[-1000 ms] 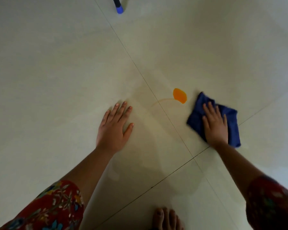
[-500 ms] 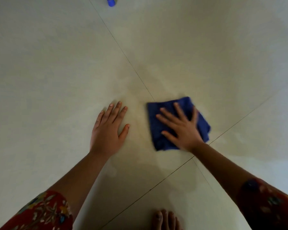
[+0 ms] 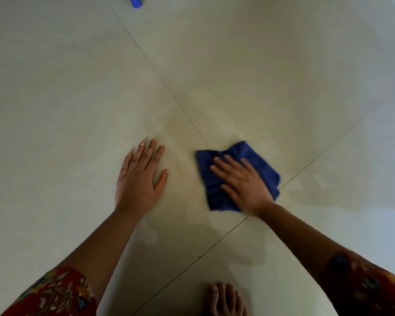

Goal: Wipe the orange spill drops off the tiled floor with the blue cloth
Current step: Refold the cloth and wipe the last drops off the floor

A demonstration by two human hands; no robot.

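The blue cloth (image 3: 217, 192) lies flat on the pale tiled floor (image 3: 260, 76), just right of a grout line. My right hand (image 3: 244, 185) presses on it with straight, spread fingers. My left hand (image 3: 139, 179) rests flat on the floor about a hand's width to the left of the cloth, fingers straight. No orange drop shows; a faint yellowish smear (image 3: 183, 133) marks the tiles above and between my hands.
A blue-tipped object (image 3: 136, 2) sits at the top edge of the view. The toes of a bare foot (image 3: 224, 299) show at the bottom centre. Grout lines cross near the cloth.
My right hand slid the cloth left over the orange drop, which is no longer visible, then drew it slightly back toward me. My left hand stayed planted.
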